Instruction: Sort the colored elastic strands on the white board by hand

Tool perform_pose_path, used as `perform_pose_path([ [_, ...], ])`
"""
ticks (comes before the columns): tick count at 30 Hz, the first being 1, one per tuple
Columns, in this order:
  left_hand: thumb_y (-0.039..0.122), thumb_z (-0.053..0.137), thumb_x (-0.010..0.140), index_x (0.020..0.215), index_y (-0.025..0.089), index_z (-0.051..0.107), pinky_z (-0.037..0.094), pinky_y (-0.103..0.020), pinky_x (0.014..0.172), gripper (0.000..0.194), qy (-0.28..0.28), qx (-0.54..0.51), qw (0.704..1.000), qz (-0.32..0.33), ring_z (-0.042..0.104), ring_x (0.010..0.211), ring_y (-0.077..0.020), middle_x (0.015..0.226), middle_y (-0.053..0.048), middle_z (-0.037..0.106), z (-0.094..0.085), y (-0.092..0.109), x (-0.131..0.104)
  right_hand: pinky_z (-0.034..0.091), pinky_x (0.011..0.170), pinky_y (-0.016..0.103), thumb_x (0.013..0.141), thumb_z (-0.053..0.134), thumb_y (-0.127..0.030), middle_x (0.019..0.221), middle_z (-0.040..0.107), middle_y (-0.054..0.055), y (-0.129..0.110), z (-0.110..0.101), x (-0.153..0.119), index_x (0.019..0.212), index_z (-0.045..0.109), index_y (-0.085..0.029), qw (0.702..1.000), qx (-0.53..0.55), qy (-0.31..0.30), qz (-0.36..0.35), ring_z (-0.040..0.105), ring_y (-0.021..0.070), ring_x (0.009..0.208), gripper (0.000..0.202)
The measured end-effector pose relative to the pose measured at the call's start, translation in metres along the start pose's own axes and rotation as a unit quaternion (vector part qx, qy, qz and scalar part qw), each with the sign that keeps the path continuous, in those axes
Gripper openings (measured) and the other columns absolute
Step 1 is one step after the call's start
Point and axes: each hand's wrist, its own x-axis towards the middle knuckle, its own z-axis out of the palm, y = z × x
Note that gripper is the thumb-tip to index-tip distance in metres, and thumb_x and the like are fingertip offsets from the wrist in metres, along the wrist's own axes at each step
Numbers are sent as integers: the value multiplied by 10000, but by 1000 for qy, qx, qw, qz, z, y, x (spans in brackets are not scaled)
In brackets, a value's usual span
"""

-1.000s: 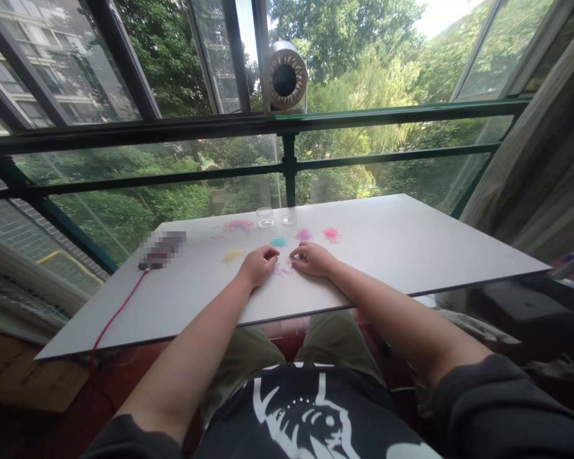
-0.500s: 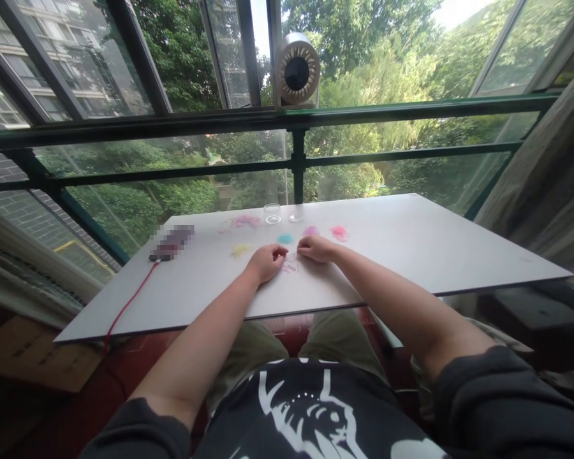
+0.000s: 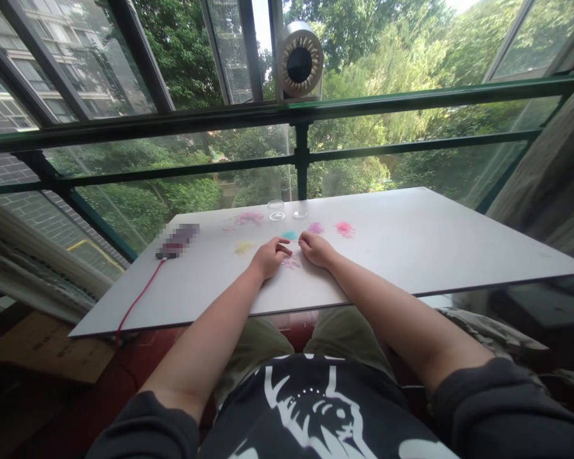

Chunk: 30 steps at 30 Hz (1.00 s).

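On the white table point(image 3: 387, 255), my left hand point(image 3: 270, 256) rests with its fingers apart beside a small pile of pinkish-purple pieces point(image 3: 291, 262). My right hand point(image 3: 316, 248) is closed just to the right of that pile, and what its fingers hold is too small to make out. Beyond the hands lie a teal pile point(image 3: 289, 235), a purple pile point(image 3: 316, 227) and a pink-red pile point(image 3: 345, 229). A yellow pile point(image 3: 243, 247) is left of my left hand, and a larger pink-purple pile point(image 3: 250, 218) lies behind it.
Two clear round containers point(image 3: 276, 215) point(image 3: 300, 214) stand near the table's far edge. A blurred device point(image 3: 178, 242) with a red cable point(image 3: 141, 294) lies at the left. A round fan-like device point(image 3: 301, 64) stands on the green railing point(image 3: 387, 104).
The fingers of my left hand have spread apart. The whole view has shifted slightly, with the table appearing a little farther right and higher.
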Motion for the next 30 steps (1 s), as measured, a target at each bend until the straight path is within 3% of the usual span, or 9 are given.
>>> perform_pose_path([
  [6, 286, 534, 753, 1010, 177, 613, 483, -254, 731, 290, 18, 29, 998, 52, 607, 719, -131, 876, -38, 681, -1, 3, -1, 335, 601, 234, 802, 437, -236, 776, 630, 45, -6, -1, -9, 835, 576, -177, 996, -37, -19, -77, 519, 150, 680, 155],
  [10, 289, 534, 756, 875, 185, 656, 473, -248, 737, 200, 17, 50, 997, 54, 611, 749, -139, 829, -26, 687, -2, 4, -1, 338, 603, 232, 801, 433, -223, 767, 626, 47, -8, -1, -11, 844, 578, -170, 995, -40, -17, -91, 519, 150, 678, 160],
  [18, 289, 517, 757, 869, 173, 648, 462, -247, 706, 207, 38, 61, 997, 18, 605, 724, -144, 806, -32, 684, -1, 7, -1, 355, 636, 242, 807, 383, -204, 741, 597, 42, -5, -3, -9, 826, 544, -173, 997, 3, -7, -81, 504, 151, 682, 165],
  [30, 312, 485, 780, 869, 183, 665, 470, -238, 695, 238, 1, 30, 999, 35, 619, 732, -142, 814, -19, 698, -2, 5, -3, 324, 557, 208, 713, 504, -195, 650, 542, -30, -8, -2, -17, 893, 516, -184, 994, 39, -19, -101, 463, 96, 567, 180],
])
